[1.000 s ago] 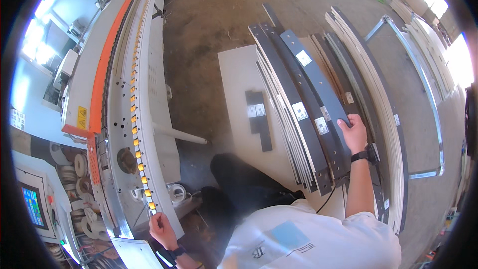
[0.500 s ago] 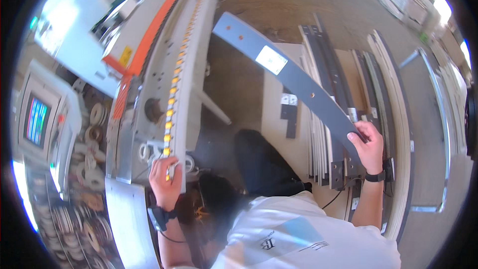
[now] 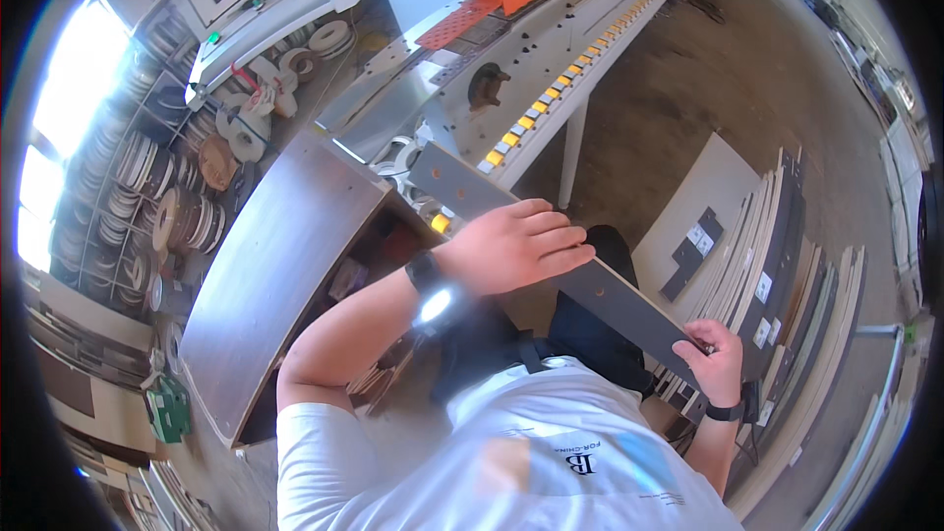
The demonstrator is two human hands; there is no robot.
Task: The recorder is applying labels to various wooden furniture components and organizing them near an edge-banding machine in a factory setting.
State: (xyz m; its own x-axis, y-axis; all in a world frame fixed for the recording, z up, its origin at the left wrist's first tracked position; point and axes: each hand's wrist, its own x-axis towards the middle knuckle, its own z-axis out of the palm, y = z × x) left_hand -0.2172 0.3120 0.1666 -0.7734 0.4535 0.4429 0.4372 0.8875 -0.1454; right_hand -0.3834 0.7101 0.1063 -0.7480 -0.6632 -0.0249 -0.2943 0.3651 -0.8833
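Long machine (image 3: 541, 61) with an orange band and a row of yellow rollers (image 3: 551, 94). Smooth-topped cabinet (image 3: 280, 265) on the person's left; narrow boards (image 3: 762, 241) grouped at right. Dark grey board (image 3: 634, 309), drilled with holes, slants across the person's front, far end near the rollers; contact there unclear. Left hand (image 3: 516, 248) lies across its middle, fingers together, thumb hidden; cannot tell if gripping. Right hand (image 3: 718, 359) pinches the near end, thumb on top.

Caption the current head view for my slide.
The right hand grips a dark, drilled board near one end, the left hand across its middle, an orange-trimmed machine beyond.
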